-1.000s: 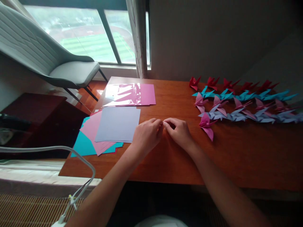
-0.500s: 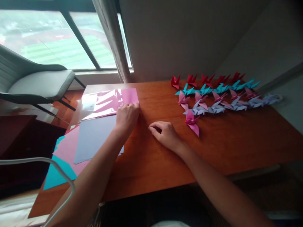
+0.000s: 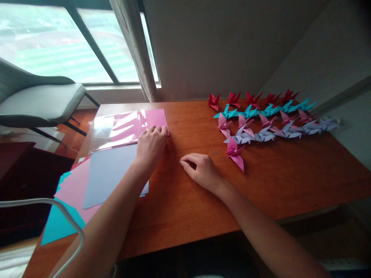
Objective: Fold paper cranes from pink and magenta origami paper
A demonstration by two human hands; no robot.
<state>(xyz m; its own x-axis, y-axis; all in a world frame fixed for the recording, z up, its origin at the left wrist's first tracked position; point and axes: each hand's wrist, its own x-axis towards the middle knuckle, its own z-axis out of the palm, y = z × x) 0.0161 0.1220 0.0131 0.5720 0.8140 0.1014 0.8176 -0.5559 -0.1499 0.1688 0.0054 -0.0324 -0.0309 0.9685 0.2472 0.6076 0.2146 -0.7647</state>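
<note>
My left hand [image 3: 152, 143] is at the near right corner of a stack of magenta paper [image 3: 157, 117]. Its fingers are bent down over the corner, and the thumb is hidden. A clear plastic sleeve [image 3: 102, 133] covers the left part of this paper and reflects the window light. My right hand [image 3: 202, 170] rests on the bare wood to the right, thumb and index fingertips together in a loop with nothing visible in them. Beyond it stands a magenta origami crane [image 3: 235, 153], closest to me of the folded birds.
Rows of red cranes [image 3: 252, 99], turquoise cranes [image 3: 251, 111], pink cranes [image 3: 245, 124] and pale lilac cranes [image 3: 263, 134] stand at the back right of the table [image 3: 179, 220]. Lilac sheets [image 3: 108, 170], pink sheets [image 3: 75, 181] and turquoise sheets [image 3: 59, 224] overlap at left. A white cable [image 3: 65, 208] arcs nearby.
The view has shifted slightly, moving the sheets a little left and down in the picture. My left fingers look a bit more spread at the paper's corner. My right hand keeps its pose.
</note>
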